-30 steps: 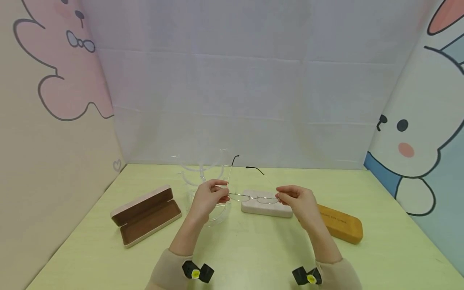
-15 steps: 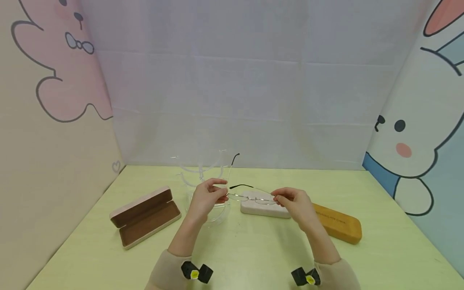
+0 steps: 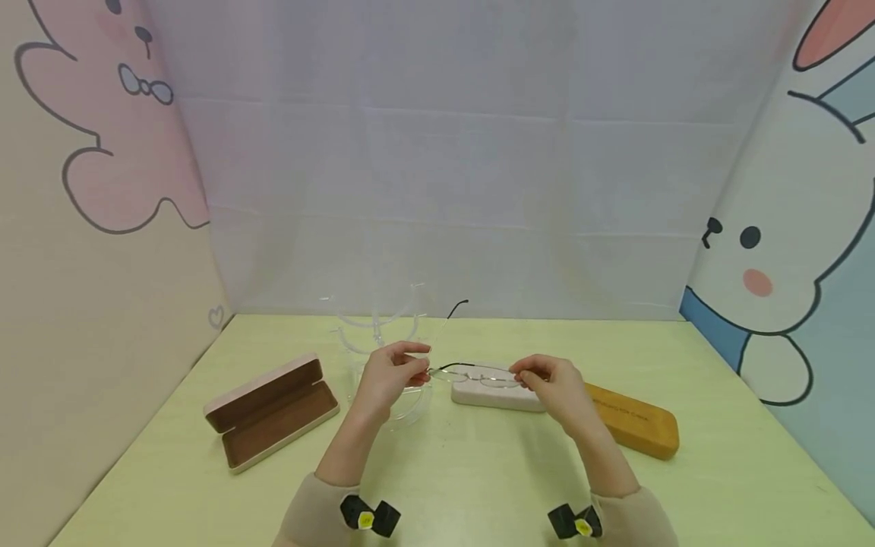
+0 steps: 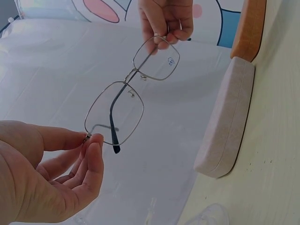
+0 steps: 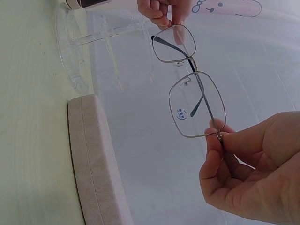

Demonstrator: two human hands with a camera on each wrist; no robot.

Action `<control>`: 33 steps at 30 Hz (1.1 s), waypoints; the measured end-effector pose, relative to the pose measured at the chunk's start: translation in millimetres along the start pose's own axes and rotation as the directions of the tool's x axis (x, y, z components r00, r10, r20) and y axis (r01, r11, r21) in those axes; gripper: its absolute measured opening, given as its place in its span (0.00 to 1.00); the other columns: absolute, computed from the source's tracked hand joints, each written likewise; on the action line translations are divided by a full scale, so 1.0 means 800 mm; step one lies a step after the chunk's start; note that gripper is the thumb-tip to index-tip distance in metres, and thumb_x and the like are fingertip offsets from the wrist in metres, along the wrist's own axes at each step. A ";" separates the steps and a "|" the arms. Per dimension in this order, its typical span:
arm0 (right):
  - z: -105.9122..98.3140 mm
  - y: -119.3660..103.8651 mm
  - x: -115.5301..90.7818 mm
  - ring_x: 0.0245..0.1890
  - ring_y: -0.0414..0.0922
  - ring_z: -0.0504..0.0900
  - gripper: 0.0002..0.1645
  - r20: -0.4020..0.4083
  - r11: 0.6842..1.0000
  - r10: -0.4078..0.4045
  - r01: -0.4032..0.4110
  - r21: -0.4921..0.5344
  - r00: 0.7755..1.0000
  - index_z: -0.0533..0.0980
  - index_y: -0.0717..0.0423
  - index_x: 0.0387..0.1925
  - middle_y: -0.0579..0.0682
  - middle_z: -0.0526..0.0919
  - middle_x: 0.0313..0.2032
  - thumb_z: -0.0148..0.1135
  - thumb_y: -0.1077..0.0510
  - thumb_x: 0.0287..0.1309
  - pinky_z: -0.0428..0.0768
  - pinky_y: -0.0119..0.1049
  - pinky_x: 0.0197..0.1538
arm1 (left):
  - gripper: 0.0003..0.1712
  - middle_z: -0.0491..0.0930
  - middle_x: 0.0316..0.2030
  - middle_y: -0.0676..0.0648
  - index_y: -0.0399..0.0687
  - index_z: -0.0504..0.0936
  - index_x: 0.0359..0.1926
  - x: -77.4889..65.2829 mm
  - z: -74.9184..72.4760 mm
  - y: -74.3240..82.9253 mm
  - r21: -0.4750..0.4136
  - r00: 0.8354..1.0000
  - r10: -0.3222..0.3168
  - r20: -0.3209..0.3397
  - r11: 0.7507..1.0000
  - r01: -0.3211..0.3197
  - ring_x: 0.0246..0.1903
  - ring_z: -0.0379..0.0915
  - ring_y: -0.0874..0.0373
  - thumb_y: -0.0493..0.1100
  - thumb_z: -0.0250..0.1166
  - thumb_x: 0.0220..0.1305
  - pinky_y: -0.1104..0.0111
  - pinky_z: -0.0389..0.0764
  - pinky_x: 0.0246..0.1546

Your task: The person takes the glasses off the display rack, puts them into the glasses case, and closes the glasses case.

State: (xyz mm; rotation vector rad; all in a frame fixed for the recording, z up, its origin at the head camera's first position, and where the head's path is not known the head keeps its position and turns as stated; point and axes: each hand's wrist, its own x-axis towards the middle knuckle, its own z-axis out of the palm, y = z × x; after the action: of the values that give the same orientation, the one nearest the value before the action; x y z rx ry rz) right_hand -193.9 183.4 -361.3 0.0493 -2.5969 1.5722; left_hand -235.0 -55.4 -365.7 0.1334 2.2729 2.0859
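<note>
Thin metal-rimmed eyeglasses (image 4: 130,77) are held up between my two hands, lenses spread across the middle of the head view. My left hand (image 3: 393,376) pinches one end of the frame at the hinge between thumb and fingers. At the opposite hinge, my right hand (image 3: 557,387) has the same kind of pinch. The right-side temple, dark-tipped, lies folded in behind the lenses. The left-side temple leans inward, partly folded, its tip pointing up and back. A small blue mark shows on one lens (image 5: 183,114).
Behind the glasses a closed pale case (image 3: 495,396) lies on the table. A mustard-yellow case (image 3: 636,422) is to the right. At the left stands an open case with a brown lining (image 3: 280,422). A clear display stand (image 3: 376,330) rises beyond my left hand.
The right-side temple has swung inward and now lies folded across the lenses. The left-side temple has since begun tilting inward. Both hands keep their pinch; the right has shifted slightly left.
</note>
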 end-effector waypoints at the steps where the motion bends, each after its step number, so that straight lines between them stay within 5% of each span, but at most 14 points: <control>1: 0.000 0.000 0.000 0.36 0.49 0.78 0.10 0.000 1.000 0.001 -0.001 0.004 1.000 0.79 0.64 0.38 0.54 0.82 0.34 0.51 0.67 0.60 0.76 0.39 0.43 | 0.12 0.80 0.29 0.41 0.36 0.81 0.43 0.000 0.000 0.000 0.009 1.000 -0.002 0.001 1.000 0.002 0.22 0.77 0.61 0.32 0.61 0.56 0.63 0.81 0.34; 8: -0.001 0.001 0.002 0.37 0.51 0.78 0.10 0.001 1.000 0.001 -0.001 0.002 1.000 0.79 0.64 0.39 0.56 0.82 0.35 0.52 0.67 0.60 0.76 0.36 0.41 | 0.10 0.81 0.34 0.40 0.34 0.82 0.40 0.001 0.000 -0.001 0.115 1.000 -0.001 0.020 0.993 -0.001 0.24 0.77 0.62 0.34 0.60 0.58 0.66 0.81 0.33; 17: 0.000 0.003 0.003 0.37 0.50 0.77 0.11 0.018 1.000 0.026 -0.026 0.006 1.000 0.79 0.61 0.39 0.56 0.82 0.37 0.51 0.66 0.60 0.76 0.41 0.42 | 0.08 0.79 0.27 0.43 0.35 0.83 0.35 0.001 0.002 -0.004 0.249 0.999 0.030 0.037 0.968 -0.039 0.23 0.73 0.63 0.32 0.57 0.59 0.70 0.78 0.29; 28: 0.010 0.009 0.008 0.35 0.46 0.78 0.10 -0.006 0.998 0.044 -0.044 0.047 0.999 0.79 0.62 0.40 0.55 0.82 0.35 0.54 0.65 0.59 0.77 0.37 0.41 | 0.11 0.79 0.38 0.40 0.36 0.81 0.42 0.002 -0.006 -0.005 0.162 0.997 -0.044 0.062 0.986 0.033 0.29 0.75 0.60 0.36 0.57 0.62 0.67 0.79 0.38; 33: 0.022 0.014 0.011 0.32 0.41 0.78 0.09 -0.021 0.996 0.061 -0.059 0.071 0.998 0.80 0.62 0.37 0.53 0.83 0.33 0.55 0.65 0.57 0.77 0.33 0.37 | 0.12 0.77 0.36 0.45 0.42 0.81 0.44 -0.005 -0.018 -0.008 0.217 0.992 -0.060 0.112 0.976 0.034 0.34 0.75 0.57 0.37 0.58 0.60 0.66 0.76 0.39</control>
State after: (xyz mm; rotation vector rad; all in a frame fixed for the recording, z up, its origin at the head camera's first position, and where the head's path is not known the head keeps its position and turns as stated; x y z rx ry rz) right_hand -204.6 173.6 -378.7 -0.0411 -2.5477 1.6735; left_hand -232.2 -70.3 -370.9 0.2034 2.3979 1.7554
